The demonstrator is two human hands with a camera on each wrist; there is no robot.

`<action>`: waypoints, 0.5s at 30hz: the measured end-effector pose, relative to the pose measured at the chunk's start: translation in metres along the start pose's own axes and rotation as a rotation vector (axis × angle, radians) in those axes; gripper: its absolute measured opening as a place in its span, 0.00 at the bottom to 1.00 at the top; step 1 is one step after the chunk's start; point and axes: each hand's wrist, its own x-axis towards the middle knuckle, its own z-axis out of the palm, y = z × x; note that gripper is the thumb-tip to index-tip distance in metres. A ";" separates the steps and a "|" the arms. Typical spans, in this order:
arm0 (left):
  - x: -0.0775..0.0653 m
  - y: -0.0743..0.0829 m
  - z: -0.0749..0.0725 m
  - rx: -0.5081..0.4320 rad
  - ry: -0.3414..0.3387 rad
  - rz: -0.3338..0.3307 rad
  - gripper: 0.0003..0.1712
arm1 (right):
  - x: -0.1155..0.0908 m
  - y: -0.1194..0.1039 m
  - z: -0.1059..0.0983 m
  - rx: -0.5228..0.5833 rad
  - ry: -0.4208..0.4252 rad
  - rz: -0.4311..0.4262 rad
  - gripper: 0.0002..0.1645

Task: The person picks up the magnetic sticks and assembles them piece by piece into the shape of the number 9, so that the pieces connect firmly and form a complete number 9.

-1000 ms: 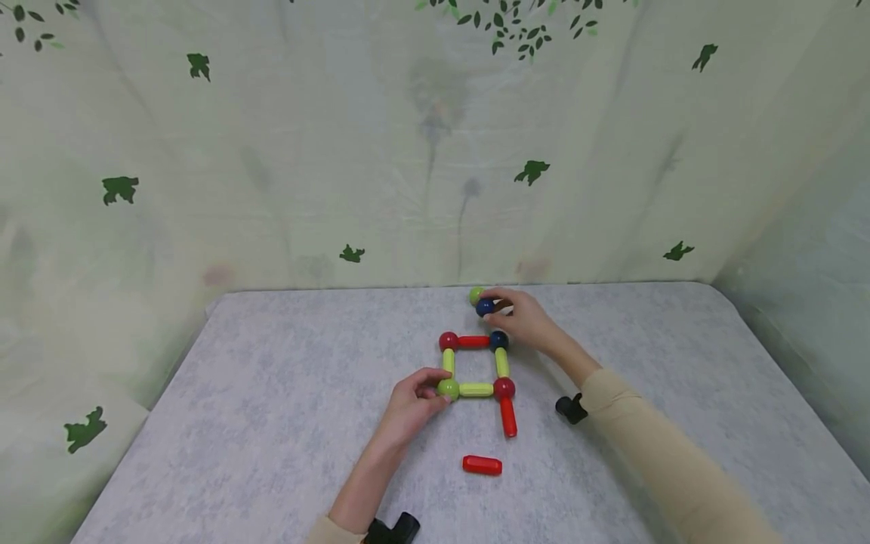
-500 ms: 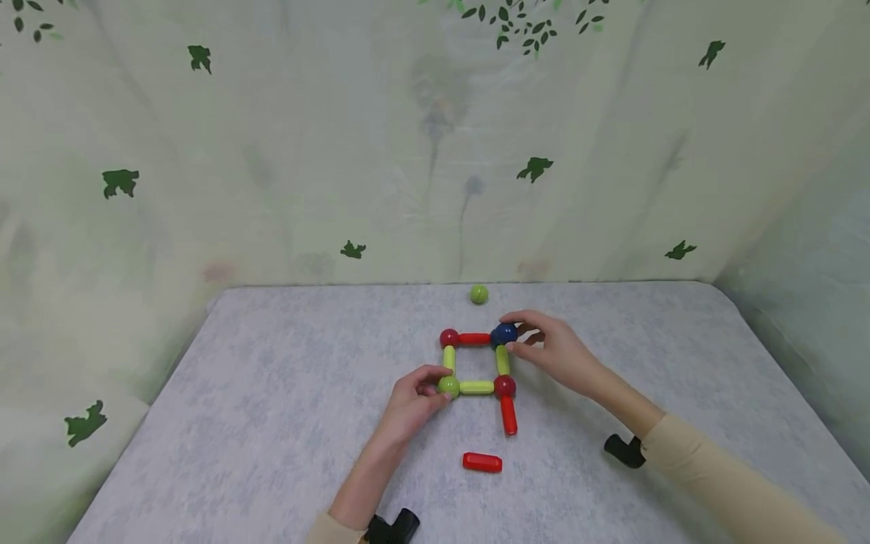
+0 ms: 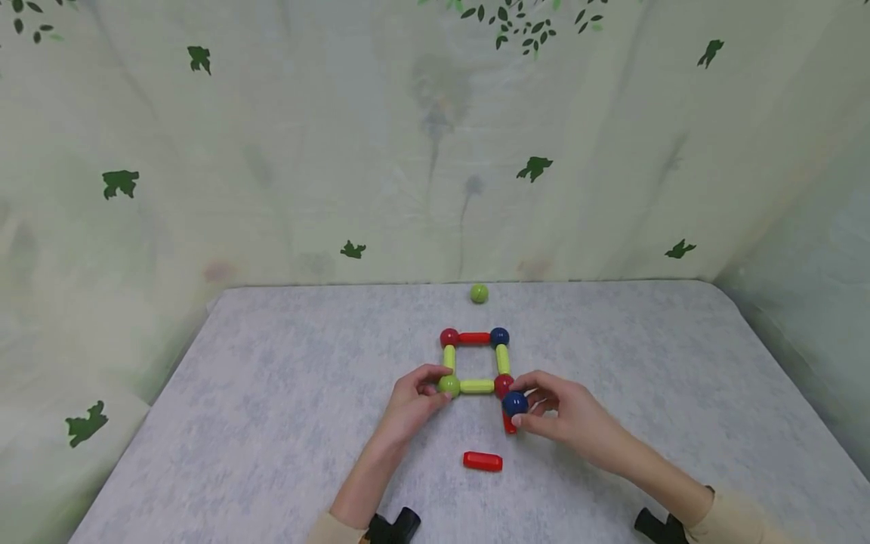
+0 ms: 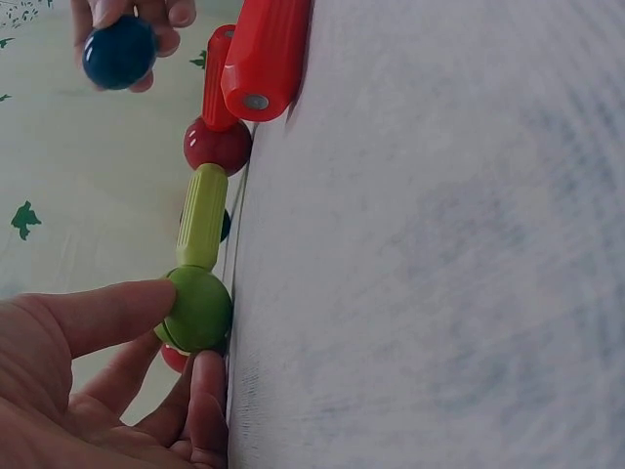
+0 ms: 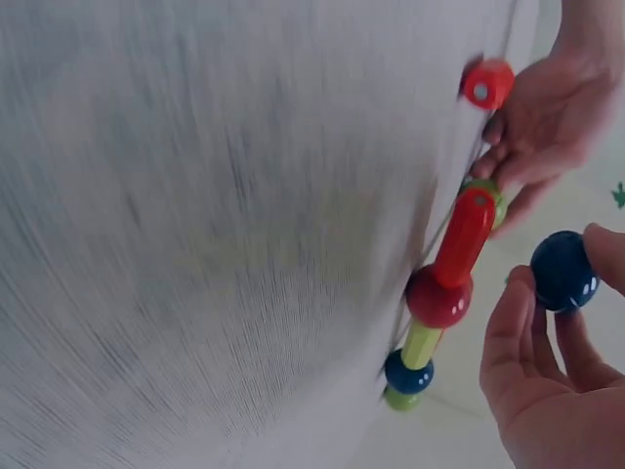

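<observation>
My left hand (image 3: 416, 397) pinches the green ball (image 4: 200, 311) at the near-left corner of a square made of balls and rods. Between the thumb and fingers of my right hand (image 3: 567, 412) is a blue ball (image 3: 515, 403), held above the table over a red rod (image 5: 466, 234). That rod extends toward me from the red ball (image 5: 439, 296) at the near-right corner. Yellow-green rods (image 3: 477, 387) form three sides of the square, and a red rod (image 3: 474, 338) forms the far one. A red ball (image 3: 449, 338) and another blue ball (image 3: 499, 337) make the far corners.
A loose red rod (image 3: 482, 461) lies on the table (image 3: 292, 408) in front of the square. Beyond the square, a loose green ball (image 3: 479, 293) sits near the table's back edge. A patterned cloth (image 3: 306, 151) hangs behind.
My right hand has picked up the blue ball from beside the far green ball and carried it toward me, past the far-right corner. My left hand has stayed at the green corner ball.
</observation>
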 end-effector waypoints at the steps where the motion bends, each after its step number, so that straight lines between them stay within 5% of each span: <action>1: 0.000 0.000 0.000 0.001 0.000 0.000 0.20 | -0.004 0.000 0.002 -0.005 -0.006 0.004 0.23; 15: 0.001 0.001 0.001 0.008 0.006 -0.005 0.19 | -0.022 0.011 0.021 -0.126 -0.097 0.018 0.22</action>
